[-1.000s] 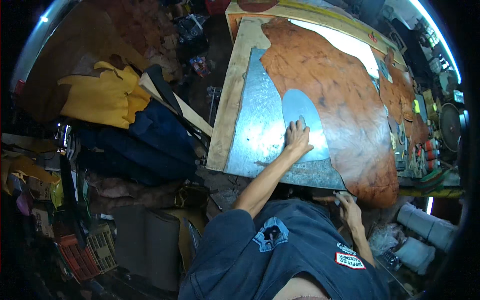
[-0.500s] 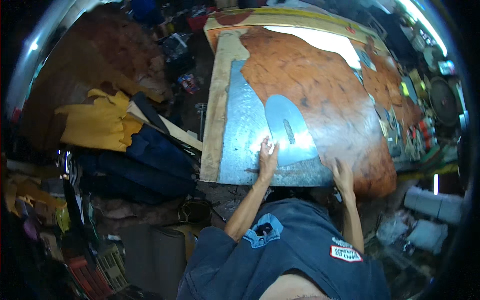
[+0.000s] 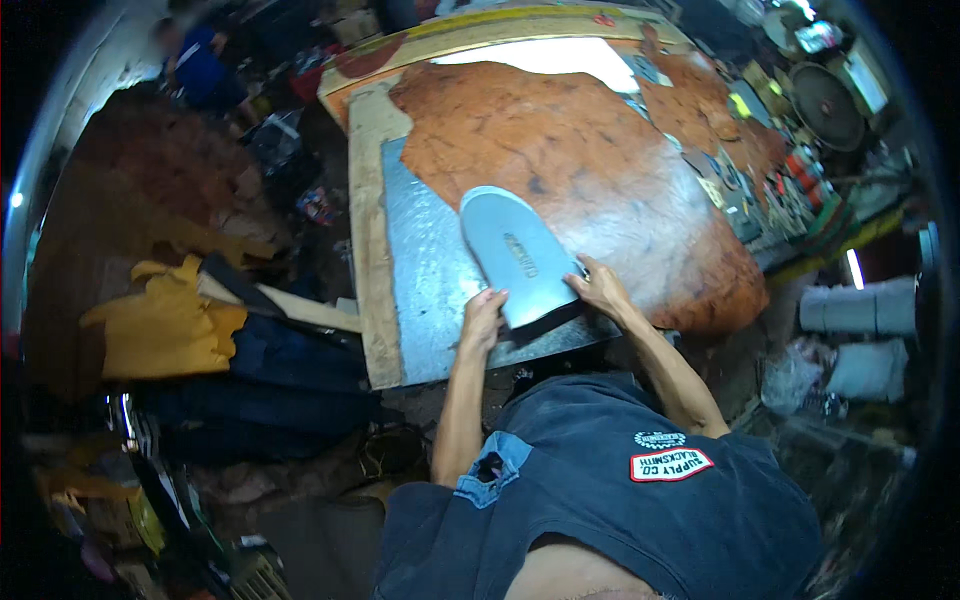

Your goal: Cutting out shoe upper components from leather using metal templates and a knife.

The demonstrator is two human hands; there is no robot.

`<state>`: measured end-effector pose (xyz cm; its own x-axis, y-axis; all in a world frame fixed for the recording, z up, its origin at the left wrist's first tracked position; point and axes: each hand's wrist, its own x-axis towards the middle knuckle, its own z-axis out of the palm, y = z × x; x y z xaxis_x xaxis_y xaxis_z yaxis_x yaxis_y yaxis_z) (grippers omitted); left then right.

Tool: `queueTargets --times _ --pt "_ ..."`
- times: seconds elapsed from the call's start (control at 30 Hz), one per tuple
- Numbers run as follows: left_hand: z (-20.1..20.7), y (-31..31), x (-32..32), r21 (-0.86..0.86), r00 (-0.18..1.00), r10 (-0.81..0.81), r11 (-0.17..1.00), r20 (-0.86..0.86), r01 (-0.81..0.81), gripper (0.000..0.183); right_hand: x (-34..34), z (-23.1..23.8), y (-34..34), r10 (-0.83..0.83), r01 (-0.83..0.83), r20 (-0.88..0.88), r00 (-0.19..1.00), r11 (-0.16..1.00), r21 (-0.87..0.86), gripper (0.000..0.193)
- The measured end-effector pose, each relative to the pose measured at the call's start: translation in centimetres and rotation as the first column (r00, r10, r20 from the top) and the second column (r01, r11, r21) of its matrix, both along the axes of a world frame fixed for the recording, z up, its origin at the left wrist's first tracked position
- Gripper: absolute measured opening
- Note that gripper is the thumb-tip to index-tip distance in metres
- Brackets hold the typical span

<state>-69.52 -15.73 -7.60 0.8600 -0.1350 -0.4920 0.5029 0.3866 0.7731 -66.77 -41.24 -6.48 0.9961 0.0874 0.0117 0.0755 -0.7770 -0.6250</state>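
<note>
Both my hands hold a smooth grey template plate (image 3: 515, 232), rounded at its far end, with a short marking down its middle. It is tilted, its near edge raised and a dark shadow beneath. My left hand (image 3: 483, 318) is closed on its lower left corner. On its right edge, my right hand (image 3: 601, 288) grips near the lower corner. Under and beyond the plate, a large mottled brown leather hide (image 3: 570, 150) covers much of the worktable. A shiny metal sheet (image 3: 425, 260) shows on the table's left, partly under the hide.
The table has a wooden border (image 3: 375, 250). Brown leather pieces (image 3: 690, 95) and hand tools (image 3: 790, 200) lie at the right. Yellow leather (image 3: 165, 320) hangs at the left, near a wooden board (image 3: 300, 310). A person in blue (image 3: 200, 70) is at the far left. White rolls (image 3: 860, 310) sit at right.
The plate, flat on the table earlier, is now raised and tilted in both hands. My right hand has moved from the hide's near edge to the plate. The view has shifted.
</note>
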Motion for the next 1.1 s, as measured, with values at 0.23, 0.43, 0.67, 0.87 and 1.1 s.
queueTargets --times 0.23,0.43,0.67,0.87,1.1 --pt "0.1 2.6 -3.4 0.06 0.998 -0.064 0.996 -0.001 0.064 0.031 -1.7 4.4 -1.3 0.067 0.202 -0.536 0.842 0.881 0.427 0.024" --pt "-0.5 3.6 -0.5 0.504 0.99 -0.139 0.856 0.004 0.118 0.029 -0.7 3.8 -9.9 -0.239 0.417 -0.497 0.834 0.862 0.286 0.02" --pt "-0.7 6.3 4.0 0.56 0.99 -0.127 0.825 0.066 0.069 0.047 0.8 5.7 -12.9 -0.296 0.266 -0.061 0.953 0.916 -0.301 0.033" --pt "4.3 6.4 7.7 0.851 0.871 -0.38 0.52 0.312 -0.078 0.034 2.7 4.9 -9.5 -0.043 0.037 0.054 0.998 0.993 0.116 0.039" --pt "18.2 -0.1 9.0 0.904 0.388 -0.857 0.181 0.338 -0.387 0.022 5.5 10.7 -3.1 0.306 -0.333 0.307 0.901 0.942 0.037 0.058"
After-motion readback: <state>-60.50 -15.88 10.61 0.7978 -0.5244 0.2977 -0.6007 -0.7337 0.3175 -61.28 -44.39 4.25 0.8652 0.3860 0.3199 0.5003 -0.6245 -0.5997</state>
